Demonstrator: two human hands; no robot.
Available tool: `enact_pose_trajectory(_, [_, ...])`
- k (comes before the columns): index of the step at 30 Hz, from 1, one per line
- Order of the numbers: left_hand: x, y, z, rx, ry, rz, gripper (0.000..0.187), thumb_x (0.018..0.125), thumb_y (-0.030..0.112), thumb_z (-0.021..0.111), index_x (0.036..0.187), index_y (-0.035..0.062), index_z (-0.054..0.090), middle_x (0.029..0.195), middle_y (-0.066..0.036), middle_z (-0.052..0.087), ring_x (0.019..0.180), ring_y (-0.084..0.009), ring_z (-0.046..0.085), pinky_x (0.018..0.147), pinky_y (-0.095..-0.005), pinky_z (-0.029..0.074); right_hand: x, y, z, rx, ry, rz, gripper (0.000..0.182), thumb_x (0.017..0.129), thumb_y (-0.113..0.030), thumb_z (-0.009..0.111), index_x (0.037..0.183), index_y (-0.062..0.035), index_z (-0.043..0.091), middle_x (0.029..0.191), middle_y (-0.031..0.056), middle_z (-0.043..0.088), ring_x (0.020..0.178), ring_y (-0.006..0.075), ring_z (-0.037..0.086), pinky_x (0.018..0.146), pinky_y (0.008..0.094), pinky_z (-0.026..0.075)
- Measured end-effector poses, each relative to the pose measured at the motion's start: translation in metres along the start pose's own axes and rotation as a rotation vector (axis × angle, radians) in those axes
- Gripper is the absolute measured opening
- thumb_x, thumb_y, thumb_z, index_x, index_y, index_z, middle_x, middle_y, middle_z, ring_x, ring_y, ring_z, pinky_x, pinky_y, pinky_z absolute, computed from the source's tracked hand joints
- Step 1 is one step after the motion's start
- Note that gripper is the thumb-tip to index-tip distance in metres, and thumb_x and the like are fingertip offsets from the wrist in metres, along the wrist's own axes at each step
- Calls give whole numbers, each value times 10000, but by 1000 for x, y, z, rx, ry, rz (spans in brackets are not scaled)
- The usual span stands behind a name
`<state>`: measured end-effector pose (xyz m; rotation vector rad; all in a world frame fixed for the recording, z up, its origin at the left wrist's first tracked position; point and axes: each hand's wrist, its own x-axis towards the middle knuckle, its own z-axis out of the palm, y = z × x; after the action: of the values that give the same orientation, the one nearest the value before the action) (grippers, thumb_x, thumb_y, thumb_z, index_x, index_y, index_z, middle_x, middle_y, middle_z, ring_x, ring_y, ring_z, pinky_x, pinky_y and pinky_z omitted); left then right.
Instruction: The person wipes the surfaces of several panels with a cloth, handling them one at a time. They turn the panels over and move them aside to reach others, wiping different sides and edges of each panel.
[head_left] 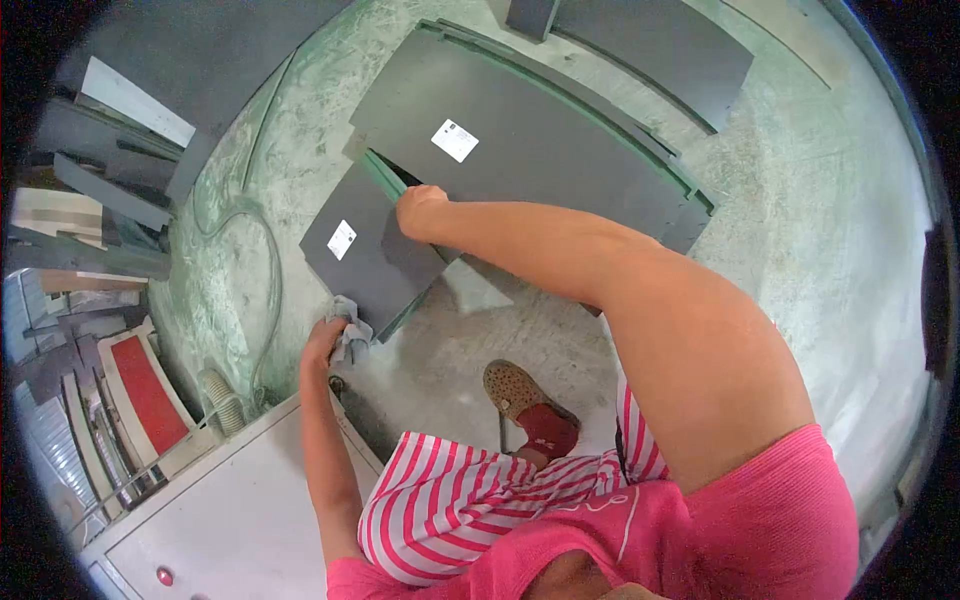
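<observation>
My left hand (322, 341) is closed on a crumpled grey cloth (352, 332), which lies against the near corner of a small dark grey panel (372, 255). My right hand (421, 212) grips the far edge of this panel, its fingers partly hidden. The panel has a green edge and a white label (341, 240), and its far side is tilted up, leaving a dark gap. Beyond it lies a stack of larger dark grey panels (560, 130) with green edges and a white label (454, 141) on top.
More dark panels (655, 50) lie at the top right. A white cabinet (220, 510) stands at lower left, near a ribbed hose (222, 400). A cable (272, 270) runs over the dusty concrete floor. Boards (115, 210) are piled at the left. My shoe (515, 388) is below the panels.
</observation>
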<state>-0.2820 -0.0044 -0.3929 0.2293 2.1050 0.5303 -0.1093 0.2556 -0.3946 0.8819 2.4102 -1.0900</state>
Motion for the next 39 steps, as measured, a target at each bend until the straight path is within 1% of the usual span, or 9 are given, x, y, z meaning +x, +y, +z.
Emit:
enact_pose_trajectory(4, [11, 1, -63, 558, 236, 133, 349, 709, 165, 531, 1004, -21, 543, 847, -63, 583, 717, -184, 536, 661, -325, 432, -9, -4, -13, -98, 36, -49, 250, 670, -101, 661, 904, -15, 641, 899, 98, 643, 840, 216, 627, 680, 324, 513])
enact_pose_trajectory(7, [-35, 58, -72, 292, 432, 305, 338, 736, 148, 507, 1029, -17, 540, 894, -74, 576, 768, -156, 523, 677, -304, 426, -35, 6, -51, -58, -405, -4, 240, 786, -224, 571, 864, -2, 620, 898, 136, 628, 747, 243, 633, 643, 346, 523])
enact_pose_trajectory(11, [-46, 136, -54, -2, 457, 505, 365, 749, 145, 507, 1078, -13, 521, 929, -80, 569, 792, -152, 522, 702, -283, 425, -44, 68, -100, -28, -788, -29, 468, 839, -436, 494, 885, 23, 574, 802, 140, 629, 678, 194, 628, 608, 298, 540])
enact_pose_trajectory(14, [-21, 201, -12, 145, 377, 777, 421, 737, 168, 530, 1115, -15, 501, 970, -103, 573, 835, -164, 531, 727, -288, 427, -45, 147, -148, 179, -531, 67, 363, 854, -358, 489, 937, -13, 566, 719, 134, 603, 592, 181, 596, 517, 296, 524])
enact_pose_trajectory(19, [13, 310, 93, 724, 452, 1005, 470, 682, 287, 570, 1030, -27, 536, 971, -249, 568, 925, -369, 544, 797, -388, 424, -81, 282, -194, 493, 396, 127, 319, 838, -364, 486, 970, -82, 557, 654, 24, 511, 521, 95, 473, 481, 227, 436])
enact_pose_trajectory(22, [72, 326, 127, 860, 358, 985, 468, 676, 304, 563, 1010, -22, 544, 972, -254, 564, 934, -382, 533, 805, -400, 419, -107, 355, -198, 532, 581, 299, 339, 843, -362, 468, 1002, -70, 536, 659, 29, 523, 529, 109, 500, 463, 246, 451])
enact_pose_trajectory(26, [145, 298, 141, 828, 255, 963, 483, 676, 323, 559, 1014, -21, 540, 991, -248, 563, 942, -381, 532, 817, -402, 410, -168, 358, -208, 526, 507, 591, 354, 854, -281, 485, 843, 58, 588, 749, 127, 603, 638, 221, 580, 613, 350, 499])
enact_pose_trajectory(29, [110, 298, 140, 657, 283, 852, 495, 679, 336, 560, 1018, -25, 539, 1002, -247, 561, 950, -376, 531, 821, -396, 409, -177, 379, -214, 642, 489, 520, 363, 863, -279, 475, 854, 70, 576, 765, 139, 601, 638, 220, 581, 631, 352, 515])
enact_pose_trajectory(39, [108, 301, 137, 792, 282, 819, 505, 680, 342, 565, 1021, -27, 527, 990, -258, 564, 944, -388, 536, 807, -403, 421, -169, 340, -221, 563, 398, 453, 333, 860, -274, 477, 906, 41, 572, 805, 131, 598, 673, 216, 583, 633, 341, 512])
